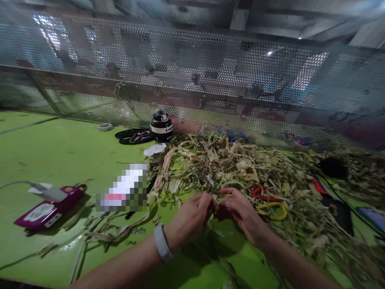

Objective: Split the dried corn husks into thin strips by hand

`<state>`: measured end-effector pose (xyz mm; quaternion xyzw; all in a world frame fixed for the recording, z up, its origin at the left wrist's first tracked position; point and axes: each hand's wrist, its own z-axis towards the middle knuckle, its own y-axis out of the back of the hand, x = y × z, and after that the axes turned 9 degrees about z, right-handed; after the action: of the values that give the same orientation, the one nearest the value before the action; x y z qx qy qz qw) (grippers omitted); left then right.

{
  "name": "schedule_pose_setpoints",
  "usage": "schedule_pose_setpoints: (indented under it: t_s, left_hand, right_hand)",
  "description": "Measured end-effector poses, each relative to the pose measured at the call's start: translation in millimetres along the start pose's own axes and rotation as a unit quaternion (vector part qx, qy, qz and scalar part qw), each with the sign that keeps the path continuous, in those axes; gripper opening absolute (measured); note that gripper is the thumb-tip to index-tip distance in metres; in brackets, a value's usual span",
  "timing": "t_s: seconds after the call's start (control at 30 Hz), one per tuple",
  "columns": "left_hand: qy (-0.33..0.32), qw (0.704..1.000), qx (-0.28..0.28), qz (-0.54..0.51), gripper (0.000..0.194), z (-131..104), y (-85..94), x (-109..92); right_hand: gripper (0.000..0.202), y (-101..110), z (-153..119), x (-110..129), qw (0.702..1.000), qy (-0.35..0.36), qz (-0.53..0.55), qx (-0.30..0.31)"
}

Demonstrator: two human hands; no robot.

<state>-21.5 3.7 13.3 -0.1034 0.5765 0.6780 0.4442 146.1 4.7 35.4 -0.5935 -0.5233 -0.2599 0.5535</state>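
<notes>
My left hand [192, 214], with a pale grey band [163, 243] on its wrist, is closed in a pinch low over the green table [60, 150]. Facing it, my right hand [240, 212] has its thumb and fingers bent inward, the index finger lifted. Something small and brownish shows between the fingertips, too hidden to name. A loose heap of dry, straw-coloured plant leaves [228, 160] spreads just beyond both hands. Close to the right hand, red loop handles [264, 194] and a yellow loop handle [275, 210] stick out of the leaves.
At left lies a purple power strip [49, 208] with a white plug [46, 193]. A blurred-out phone-like object [123, 188] sits left of the heap. Farther back are a black bottle [161, 125] and white tissue [155, 149]. Perforated metal panels [192, 68] close the far side. A phone [373, 217] lies right.
</notes>
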Motion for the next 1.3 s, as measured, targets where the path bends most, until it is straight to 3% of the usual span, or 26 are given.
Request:
schedule_pose_setpoints:
  t_s: [0.1, 0.3, 0.57, 0.73, 0.93, 1.0, 1.17, 1.3]
  left_hand:
    - [0.003, 1.000, 0.013, 0.009, 0.011, -0.4, 1.0, -1.9]
    - [-0.004, 0.999, 0.040, 0.030, 0.024, -0.4, 1.5, -2.2]
    - [0.087, 0.994, 0.061, -0.029, 0.037, 0.8, 7.9, -13.2]
    - [0.026, 0.998, 0.062, -0.007, 0.027, -3.7, 1.0, -4.7]
    - [-0.057, 0.994, 0.051, 0.072, 0.018, -6.6, -1.6, -1.6]
    - [-0.085, 0.991, 0.041, 0.098, 0.015, -7.0, -0.7, -1.9]
    - [-0.100, 0.988, 0.044, 0.107, 0.015, -7.0, 1.0, -1.8]
    - [-0.103, 0.989, 0.052, 0.095, 0.014, -6.9, -2.0, 3.4]
  right_hand:
    - [0.027, -0.2, -0.8, -0.1, 1.000, -0.010, -0.007, -0.011]
    - [0.025, 2.5, 2.4, -0.7, 0.999, -0.005, -0.037, 0.024]
    - [0.013, 2.5, 6.0, -3.7, 0.986, 0.015, -0.163, 0.039]
    - [0.003, 3.7, 7.0, -5.6, 0.969, 0.046, -0.242, 0.020]
    - [0.007, 7.6, 7.1, -4.1, 0.900, 0.182, -0.396, -0.010]
    - [0.008, 7.3, 6.9, -4.9, 0.889, 0.200, -0.411, -0.019]
    - [0.010, 4.9, 6.2, -4.9, 0.894, 0.197, -0.400, -0.043]
    - [0.008, 4.4, 8.1, -4.5, 0.919, 0.154, -0.358, -0.053]
